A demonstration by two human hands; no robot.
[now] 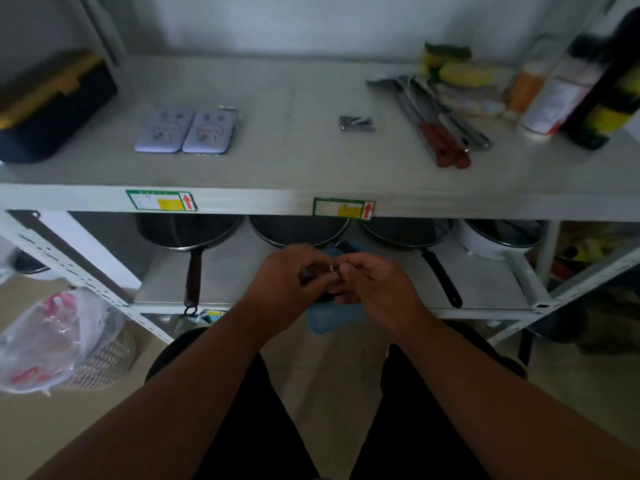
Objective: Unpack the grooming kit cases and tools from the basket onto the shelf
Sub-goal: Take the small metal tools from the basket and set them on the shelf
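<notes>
My left hand (289,275) and my right hand (372,284) meet in front of the shelf's lower level, both closed on a blue grooming kit case (334,320). A small metal zipper ring (333,268) shows between my fingertips. Most of the case is hidden by my hands. On the upper shelf (294,161) lie two lilac grooming cases (187,131) side by side, left of centre. A small pile of metal grooming tools (356,123) lies to their right. The basket (104,358) stands on the floor at the lower left.
A black and yellow toolbox (48,105) sits at the shelf's far left. Red-handled kitchen tools (446,133), sponges (450,64) and bottles (561,91) crowd the right end. Pans (188,233) fill the lower level. A plastic bag (45,341) lies against the basket.
</notes>
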